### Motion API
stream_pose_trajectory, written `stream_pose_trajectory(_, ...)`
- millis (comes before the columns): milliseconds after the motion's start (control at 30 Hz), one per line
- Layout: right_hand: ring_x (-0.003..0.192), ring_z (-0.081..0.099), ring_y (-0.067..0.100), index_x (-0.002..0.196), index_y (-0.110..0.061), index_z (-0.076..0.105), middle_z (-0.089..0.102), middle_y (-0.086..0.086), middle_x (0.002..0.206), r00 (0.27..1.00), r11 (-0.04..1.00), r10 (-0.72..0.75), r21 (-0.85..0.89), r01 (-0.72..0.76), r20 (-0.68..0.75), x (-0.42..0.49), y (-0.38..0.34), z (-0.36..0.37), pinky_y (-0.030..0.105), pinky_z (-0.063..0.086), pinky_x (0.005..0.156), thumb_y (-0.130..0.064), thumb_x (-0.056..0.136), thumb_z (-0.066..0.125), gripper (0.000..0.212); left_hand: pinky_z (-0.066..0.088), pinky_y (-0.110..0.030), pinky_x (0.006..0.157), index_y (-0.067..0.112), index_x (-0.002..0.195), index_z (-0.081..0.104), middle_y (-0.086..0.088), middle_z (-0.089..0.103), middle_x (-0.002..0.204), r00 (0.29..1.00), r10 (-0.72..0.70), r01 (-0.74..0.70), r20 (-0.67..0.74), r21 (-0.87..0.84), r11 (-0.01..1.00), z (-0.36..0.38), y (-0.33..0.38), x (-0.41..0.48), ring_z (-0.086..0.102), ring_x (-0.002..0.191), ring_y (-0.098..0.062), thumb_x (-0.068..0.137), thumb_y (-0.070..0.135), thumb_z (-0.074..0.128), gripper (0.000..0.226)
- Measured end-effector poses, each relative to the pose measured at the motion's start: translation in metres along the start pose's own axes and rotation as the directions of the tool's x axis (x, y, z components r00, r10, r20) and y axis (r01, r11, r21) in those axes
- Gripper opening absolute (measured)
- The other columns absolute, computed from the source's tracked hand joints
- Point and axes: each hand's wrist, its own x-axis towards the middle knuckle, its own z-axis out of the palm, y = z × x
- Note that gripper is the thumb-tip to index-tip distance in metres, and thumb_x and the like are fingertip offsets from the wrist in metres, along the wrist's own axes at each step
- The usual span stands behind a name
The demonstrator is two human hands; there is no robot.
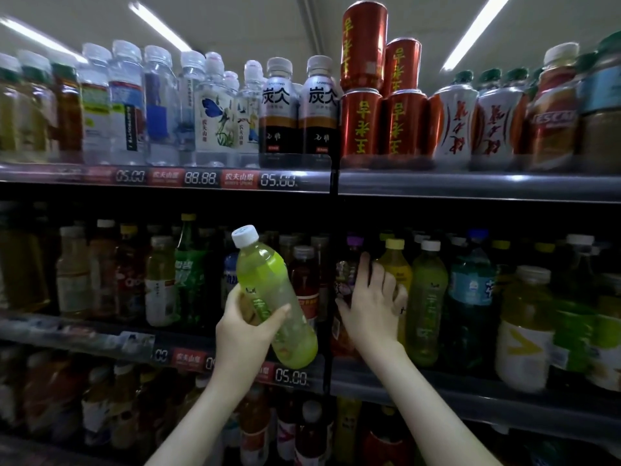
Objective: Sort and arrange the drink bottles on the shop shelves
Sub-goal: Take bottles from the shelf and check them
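My left hand point(247, 326) grips a light green bottle point(272, 290) with a white cap, tilted left, in front of the middle shelf. My right hand point(373, 301) reaches into the middle shelf point(437, 385), fingers spread and lying against a yellow bottle with a yellow cap point(396, 264). To its left stands a dark bottle with a purple cap point(346, 274). To its right stands a matching green bottle with a white cap point(428, 297).
The top shelf point(437, 186) carries clear water bottles point(127, 102), two black-labelled bottles point(299, 105) and stacked red cans point(379, 89). A black vertical divider point(331, 264) splits the shelving. More bottles fill the bottom shelf point(268, 428) and the middle shelf's left side point(161, 280).
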Motion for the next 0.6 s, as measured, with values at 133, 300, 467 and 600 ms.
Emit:
stream_pose_trajectory(133, 0.116, 0.037, 0.031, 0.135, -0.004, 0.049, 0.041, 0.013, 0.133, 0.996, 0.997, -0.082, 0.002, 0.082, 0.016, -0.002, 0.007, 0.0, 0.048, 0.026, 0.098, -0.043, 0.053, 0.089, 0.1, 0.051, -0.023, 0.084, 0.027, 0.126, 0.052, 0.012, 0.065, 0.109, 0.999, -0.036, 0.035, 0.039, 0.011, 0.999, 0.005, 0.001, 0.0, 0.061, 0.101, -0.002, 0.075, 0.022, 0.08, 0.058)
stream_pose_trajectory(300, 0.136, 0.027, 0.005, 0.149, -0.038, 0.026, 0.034, -0.007, 0.148, 0.909, 0.621, -0.201, 0.765, -0.171, 0.366, -0.006, 0.012, -0.052, 0.024, 0.027, 0.108, -0.043, 0.086, 0.066, 0.075, 0.047, -0.008, 0.08, 0.035, 0.132, 0.046, 0.025, 0.063, 0.109, 0.986, 0.094, -0.111, 0.14, 0.123, 0.986, 0.018, 0.008, -0.015, 0.057, 0.103, 0.012, 0.07, 0.032, 0.081, 0.071)
stream_pose_trajectory(467, 0.102, 0.063, -0.003, 0.118, -0.037, 0.056, 0.067, -0.024, 0.108, 0.825, 0.382, -0.25, 0.835, -0.396, 0.506, -0.013, 0.026, -0.093, 0.015, 0.049, 0.079, -0.033, 0.075, 0.078, 0.049, 0.049, -0.009, 0.074, 0.061, 0.12, 0.035, 0.03, 0.063, 0.102, 0.88, 0.283, -0.378, 0.38, 0.203, 0.903, 0.05, 0.028, -0.024, 0.061, 0.092, 0.009, 0.076, 0.019, 0.08, 0.076)
stream_pose_trajectory(600, 0.083, 0.067, -0.001, 0.099, -0.026, 0.065, 0.072, -0.02, 0.089, 0.897, 0.399, -0.005, 0.823, -0.404, 0.442, -0.019, 0.058, -0.107, 0.013, 0.049, 0.068, -0.017, 0.078, 0.077, 0.026, 0.052, -0.027, 0.086, 0.06, 0.131, 0.026, 0.017, 0.064, 0.114, 0.759, 0.274, -0.468, 0.591, 0.201, 0.86, 0.079, 0.045, -0.017, 0.06, 0.105, 0.0, 0.08, 0.024, 0.074, 0.079)
